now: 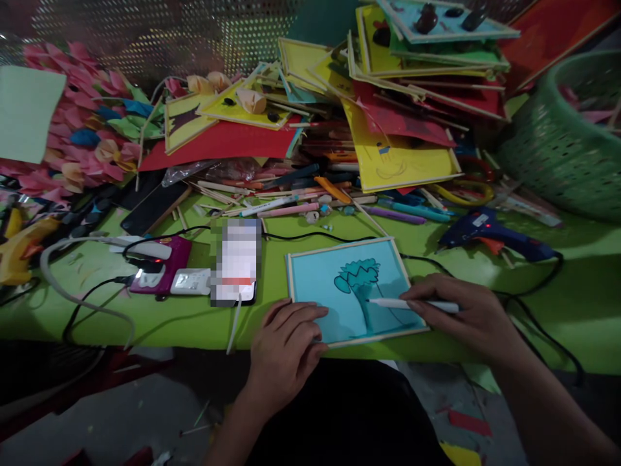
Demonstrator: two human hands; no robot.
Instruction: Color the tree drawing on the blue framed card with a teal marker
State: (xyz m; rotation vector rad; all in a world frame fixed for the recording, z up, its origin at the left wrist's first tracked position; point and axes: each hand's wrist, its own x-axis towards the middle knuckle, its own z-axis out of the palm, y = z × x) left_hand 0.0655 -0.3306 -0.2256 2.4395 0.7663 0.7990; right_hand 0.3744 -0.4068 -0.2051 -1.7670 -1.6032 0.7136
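A light-blue framed picture with thin wooden strips along its edges lies on the green table. It bears a dark-outlined, tree-like drawing with a teal-coloured trunk and a wavy top. My left hand grips its near left corner, fingers over the card and thumb by the front strip. Between the fingers of my right hand is a white marker, its tip pointing left at the right side of the trunk. Whether the tip touches the card I cannot tell.
Left stands a phone beside a purple power strip with cables. A blue glue gun lies to the right, near a green basket. Behind are pens, sticks, stacked framed cards and pink paper flowers.
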